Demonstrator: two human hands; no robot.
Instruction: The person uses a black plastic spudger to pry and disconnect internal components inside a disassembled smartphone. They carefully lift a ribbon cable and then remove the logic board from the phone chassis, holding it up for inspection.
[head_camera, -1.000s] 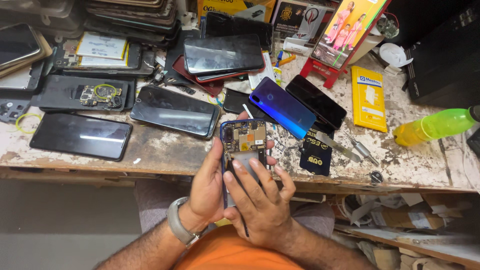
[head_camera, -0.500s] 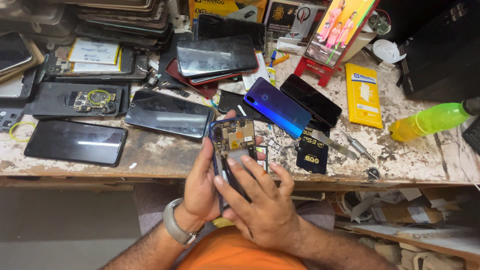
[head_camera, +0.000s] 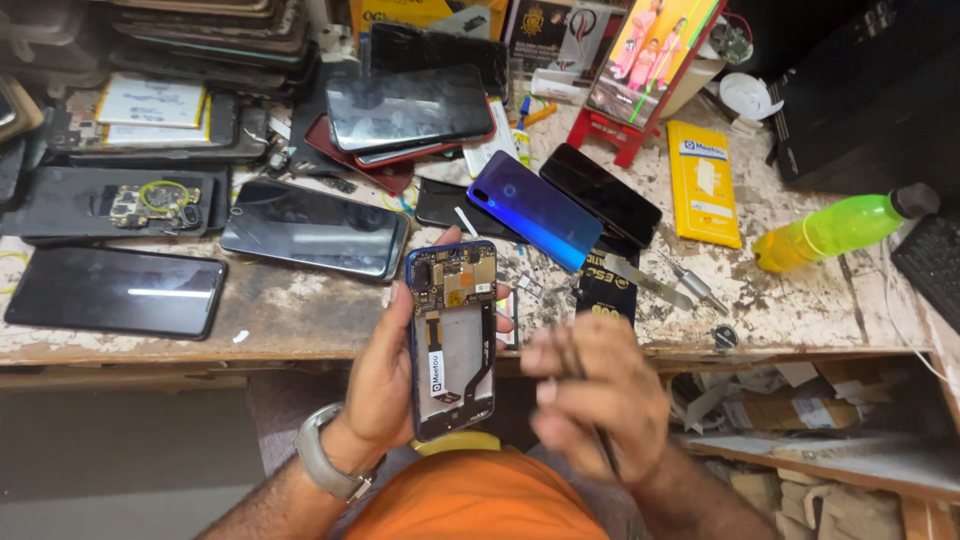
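The left hand (head_camera: 385, 385) holds an opened phone (head_camera: 452, 338) upright in front of the body, just below the bench (head_camera: 300, 320) edge. Its back cover is off, so the circuit board at the top and the pale inner bay below it face the camera. The left fingers (head_camera: 500, 325) wrap round the blue frame from behind, closed firmly on the phone's sides, with the thumb along the 9 o'clock edge.

The right hand (head_camera: 595, 400) sits at 3 o'clock of the phone, just beside it and motion-blurred. Its fingers are curled together round a thin dark tool (head_camera: 600, 445) whose lower end pokes out at 6 o'clock below the palm; how tightly they pinch it I cannot tell.

To work well here, it seems best to keep the phone steady in the left palm, board end up, and bring the tool tip in slowly from 3 o'clock, so that it touches only the intended part and not the flat cable down the middle.

On the bench, at 12 o'clock of the phone, lies a blue back cover (head_camera: 535, 208), with a black phone (head_camera: 315, 228) at 10 o'clock. A green bottle (head_camera: 835, 228) lies on its side at 2 o'clock, well apart, and metal tweezers (head_camera: 645, 282) rest nearer.
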